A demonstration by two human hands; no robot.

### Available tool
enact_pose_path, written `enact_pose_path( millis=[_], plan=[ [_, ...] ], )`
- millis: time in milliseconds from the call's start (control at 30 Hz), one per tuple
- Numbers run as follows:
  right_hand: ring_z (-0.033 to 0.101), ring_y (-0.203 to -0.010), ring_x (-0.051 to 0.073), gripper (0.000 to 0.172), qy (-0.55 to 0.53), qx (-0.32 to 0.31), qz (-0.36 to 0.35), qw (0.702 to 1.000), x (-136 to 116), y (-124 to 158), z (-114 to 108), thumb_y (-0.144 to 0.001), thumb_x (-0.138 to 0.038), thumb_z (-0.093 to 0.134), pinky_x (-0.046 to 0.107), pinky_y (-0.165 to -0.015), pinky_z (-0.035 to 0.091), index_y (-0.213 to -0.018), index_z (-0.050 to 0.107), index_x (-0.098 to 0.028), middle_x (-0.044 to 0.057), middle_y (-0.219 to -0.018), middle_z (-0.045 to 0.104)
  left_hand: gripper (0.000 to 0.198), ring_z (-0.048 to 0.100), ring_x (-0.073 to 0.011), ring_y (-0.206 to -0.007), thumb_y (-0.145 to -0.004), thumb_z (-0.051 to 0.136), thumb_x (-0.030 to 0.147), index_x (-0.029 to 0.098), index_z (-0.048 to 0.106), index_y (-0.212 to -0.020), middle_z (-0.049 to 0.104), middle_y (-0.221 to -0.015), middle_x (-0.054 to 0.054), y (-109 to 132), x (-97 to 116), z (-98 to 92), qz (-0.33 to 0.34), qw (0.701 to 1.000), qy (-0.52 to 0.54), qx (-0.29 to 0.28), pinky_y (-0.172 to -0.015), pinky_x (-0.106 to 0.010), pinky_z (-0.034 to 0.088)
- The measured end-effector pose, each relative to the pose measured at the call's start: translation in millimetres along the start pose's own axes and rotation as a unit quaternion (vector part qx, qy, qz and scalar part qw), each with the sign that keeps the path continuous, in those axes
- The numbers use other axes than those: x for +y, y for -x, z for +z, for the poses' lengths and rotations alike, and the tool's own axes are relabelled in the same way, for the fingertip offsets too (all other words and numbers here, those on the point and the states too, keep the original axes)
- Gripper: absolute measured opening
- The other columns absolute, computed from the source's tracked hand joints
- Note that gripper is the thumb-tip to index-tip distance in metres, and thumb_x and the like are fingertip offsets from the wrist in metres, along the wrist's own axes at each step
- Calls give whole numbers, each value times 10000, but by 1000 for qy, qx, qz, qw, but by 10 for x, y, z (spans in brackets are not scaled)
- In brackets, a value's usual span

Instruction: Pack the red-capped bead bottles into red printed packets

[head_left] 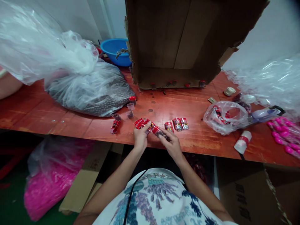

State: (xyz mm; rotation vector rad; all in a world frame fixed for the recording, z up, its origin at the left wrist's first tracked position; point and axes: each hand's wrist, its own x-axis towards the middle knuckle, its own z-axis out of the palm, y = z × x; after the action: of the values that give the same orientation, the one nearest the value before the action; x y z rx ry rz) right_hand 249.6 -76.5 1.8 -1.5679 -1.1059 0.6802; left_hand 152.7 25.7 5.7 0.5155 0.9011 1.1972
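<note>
Several small red packets [140,122] are fanned out in my left hand [140,137], thumb on top. My right hand [172,145] pinches a red-topped clear packet with dark contents [157,131], which touches the fanned packets. Three similar filled packets [177,124] lie on the table just beyond my right hand. Left of my hands rests another red packet [114,127]. Behind it are small clear cups [129,115], some with dark beads inside, and a cup with a red rim or lid [132,99].
A large clear bag of dark beads [98,97] lies at left, with a blue basin [114,51] behind. An open cardboard box [173,34] stands at the back. At right are a plastic bag with red packets [226,117], a white roll [243,142] and pink beads [284,134].
</note>
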Motion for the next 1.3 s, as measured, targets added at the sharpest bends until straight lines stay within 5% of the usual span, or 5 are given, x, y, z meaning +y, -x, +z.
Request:
enact_pose_path(
  millis=[433,767,867,1067,1300],
  plan=[
    [558,-765,151,380,45,-17,-40,998,-83,-3,-116,-821,-230,556,277,-713,465,-1191,626,-283,28,-926,622,286,618,-123,-602,-527,814,191,130,660,-761,666,-687,-10,77,26,38,8,999,-31,-8,-621,-250,501],
    [472,-495,82,403,-226,12,165,960,-2,2,-72,-771,-366,640,205,-461,398,-1137,639,-198,-22,-667,599,366,618,-120,-573,-477,839,217,120,655,-777,665,-673,-1,82,80,20,-13,998,-60,-11,-593,-255,511],
    [482,-503,85,384,-200,5,158,967,11,11,-82,-766,-352,651,211,-481,407,-1122,651,-209,-25,-670,608,361,617,-121,-568,-478,836,215,119,653,-773,662,-666,0,80,77,18,-3,998,-62,-1,-568,-242,502],
    [598,-881,175,289,-79,-11,57,995,-2,9,-133,-780,-270,634,301,-815,463,-1059,693,-222,38,-995,664,357,633,-138,-598,-518,819,232,119,654,-814,675,-699,-11,76,61,-7,-5,997,-71,-11,-599,-267,512],
    [586,-701,144,337,-98,9,103,990,-2,13,-108,-782,-319,631,263,-640,486,-1097,673,-206,26,-849,670,361,627,-128,-621,-528,821,215,121,668,-842,677,-731,-11,89,48,-37,-18,996,-85,-29,-601,-252,509]
  ],
)
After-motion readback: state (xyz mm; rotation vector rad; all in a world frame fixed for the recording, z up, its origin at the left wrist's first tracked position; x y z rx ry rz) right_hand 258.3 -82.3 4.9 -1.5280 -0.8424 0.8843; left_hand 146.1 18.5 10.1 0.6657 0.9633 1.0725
